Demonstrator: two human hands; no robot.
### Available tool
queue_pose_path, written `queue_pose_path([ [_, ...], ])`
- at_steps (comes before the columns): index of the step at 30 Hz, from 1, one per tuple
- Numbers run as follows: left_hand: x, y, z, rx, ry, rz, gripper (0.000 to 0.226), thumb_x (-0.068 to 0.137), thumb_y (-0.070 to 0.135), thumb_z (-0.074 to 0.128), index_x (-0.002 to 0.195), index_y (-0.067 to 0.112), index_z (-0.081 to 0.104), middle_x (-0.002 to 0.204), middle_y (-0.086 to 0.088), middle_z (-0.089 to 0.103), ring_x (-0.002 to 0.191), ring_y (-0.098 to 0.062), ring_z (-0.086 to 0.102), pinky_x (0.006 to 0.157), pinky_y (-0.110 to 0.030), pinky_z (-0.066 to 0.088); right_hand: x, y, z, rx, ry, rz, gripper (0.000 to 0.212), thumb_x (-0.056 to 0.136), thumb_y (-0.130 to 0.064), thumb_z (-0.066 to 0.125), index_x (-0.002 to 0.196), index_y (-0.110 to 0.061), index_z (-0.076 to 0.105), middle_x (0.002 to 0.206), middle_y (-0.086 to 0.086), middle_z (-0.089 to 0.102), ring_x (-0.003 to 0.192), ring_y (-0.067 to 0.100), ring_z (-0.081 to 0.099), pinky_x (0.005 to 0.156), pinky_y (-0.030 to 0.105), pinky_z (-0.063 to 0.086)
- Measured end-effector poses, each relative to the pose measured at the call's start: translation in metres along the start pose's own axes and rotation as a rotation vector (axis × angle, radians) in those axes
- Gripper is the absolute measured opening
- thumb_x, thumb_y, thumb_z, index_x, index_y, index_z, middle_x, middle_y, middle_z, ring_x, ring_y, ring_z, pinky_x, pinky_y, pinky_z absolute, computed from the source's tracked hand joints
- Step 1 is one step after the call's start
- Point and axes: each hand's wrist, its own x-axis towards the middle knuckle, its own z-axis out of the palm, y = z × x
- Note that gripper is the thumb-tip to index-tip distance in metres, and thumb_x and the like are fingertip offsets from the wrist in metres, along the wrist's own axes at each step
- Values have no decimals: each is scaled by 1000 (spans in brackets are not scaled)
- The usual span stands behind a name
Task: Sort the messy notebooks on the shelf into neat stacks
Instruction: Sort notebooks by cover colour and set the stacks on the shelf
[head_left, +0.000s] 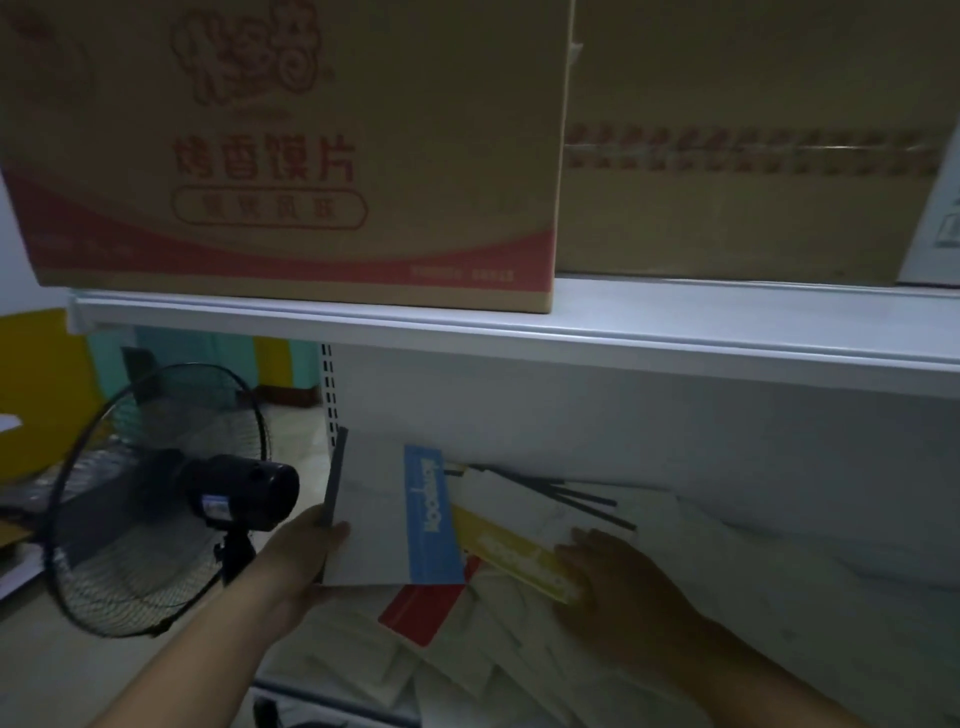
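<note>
A white notebook with a blue band is lifted at the left end of the lower shelf; my left hand grips its dark-spined left edge, thumb on the cover. To its right a white notebook with a yellow band lies tilted, and my right hand holds its lower right corner. A red-banded notebook shows below them. Several more white notebooks lie scattered across the shelf, overlapping at odd angles. Black-spined notebooks poke out behind.
A white upper shelf carries two big cardboard boxes, one with red print and one plain. A black standing fan is close to the left of the shelf. The scene is dim.
</note>
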Motion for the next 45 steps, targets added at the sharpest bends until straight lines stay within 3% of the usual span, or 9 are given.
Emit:
queue_pose_path([
  [3, -1, -2, -13, -49, 21, -13, 20, 98, 7, 44, 109, 17, 58, 103, -12, 65, 95, -31, 61, 67, -41, 56, -1, 1, -11, 1, 174, -21, 68, 76, -53, 19, 126, -29, 58, 134, -3, 56, 125, 18, 49, 100, 26, 37],
  [7, -3, 1, -30, -62, 4, -44, 24, 96, 3, 44, 101, 16, 63, 103, -14, 68, 99, -33, 61, 77, -43, 53, 2, 14, -25, -5, 428, 236, 35, 92, -35, 40, 119, -30, 63, 121, -7, 64, 112, 16, 58, 92, 26, 43],
  [10, -10, 2, -33, -5, -54, -72, 24, 95, 1, 44, 102, 13, 63, 97, -13, 72, 96, -31, 62, 75, -39, 52, 12, 31, -30, 320, 608, 339, 40, 84, -30, 40, 99, -11, 73, 107, 10, 71, 101, 29, 63, 87, 32, 45],
  [14, -15, 0, -29, 11, -129, -104, 21, 96, 6, 46, 104, 9, 65, 89, -10, 75, 98, -33, 62, 82, -41, 51, 15, 26, -29, 935, 735, 120, 59, 85, 6, 55, 65, -47, 72, 68, -24, 70, 74, 15, 64, 65, 15, 46],
  [20, -28, -4, -9, -28, -387, -211, 43, 80, 29, 71, 110, -2, 67, 111, -23, 68, 103, -37, 63, 96, -44, 45, 27, -20, 3, 794, 650, -419, 15, 81, -25, 67, 96, -25, 71, 108, -28, 65, 101, 0, 61, 88, 15, 48],
  [25, -29, -13, -25, 34, -412, -59, 55, 61, 1, 66, 116, 2, 61, 110, -20, 69, 97, -35, 68, 71, -33, 56, 36, -33, 22, 535, 569, -300, 52, 78, 6, 55, 116, -27, 65, 125, -41, 43, 116, -16, 42, 99, 11, 40],
  [29, -22, -16, -46, -8, -244, 82, 48, 76, -1, 68, 121, 11, 59, 110, -12, 71, 100, -32, 67, 84, -40, 52, 31, -52, 11, 299, 513, -154, 41, 85, -7, 53, 125, -17, 56, 119, -3, 58, 108, 15, 59, 87, 22, 45],
  [36, -18, -20, -68, -55, -164, 89, 35, 88, 10, 57, 121, 23, 59, 110, -6, 71, 103, -32, 65, 73, -40, 54, 40, -103, 20, 485, 156, 100, 25, 88, -41, 53, 72, -24, 42, 70, -5, 50, 61, 9, 46, 53, 27, 30],
  [45, -19, -20, -73, -128, -97, 121, 35, 88, 1, 57, 116, 22, 56, 108, -7, 69, 95, -32, 66, 69, -39, 54, 39, -100, 3, 691, 283, 222, 8, 86, -18, 55, 82, -25, 52, 83, -8, 63, 77, 12, 62, 69, 31, 51],
])
